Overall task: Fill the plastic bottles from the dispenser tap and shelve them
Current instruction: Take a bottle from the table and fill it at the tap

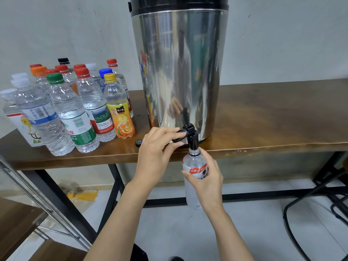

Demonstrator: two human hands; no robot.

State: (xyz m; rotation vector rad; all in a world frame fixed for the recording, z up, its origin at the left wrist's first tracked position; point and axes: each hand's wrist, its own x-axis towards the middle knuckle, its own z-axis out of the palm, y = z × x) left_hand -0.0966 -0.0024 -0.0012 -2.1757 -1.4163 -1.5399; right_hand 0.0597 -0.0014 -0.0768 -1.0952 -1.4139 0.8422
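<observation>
A tall steel dispenser [180, 72] stands on the wooden table [273, 119], its black tap [192, 138] hanging over the front edge. My left hand [158, 149] grips the tap's black lever. My right hand [207, 178] holds an uncapped clear bottle with a white and red label [194, 162] upright, its mouth right under the spout. A small black cap [139, 142] lies on the table just left of my left hand. Whether water is flowing is not visible.
Several capped bottles [71, 110] crowd the table's left part, among them one with an orange juice label [122, 117]. A metal-framed wooden shelf [22, 219] is at lower left. Black chair legs [320, 204] stand at right. Yellow wrapping [82, 194] lies on the floor.
</observation>
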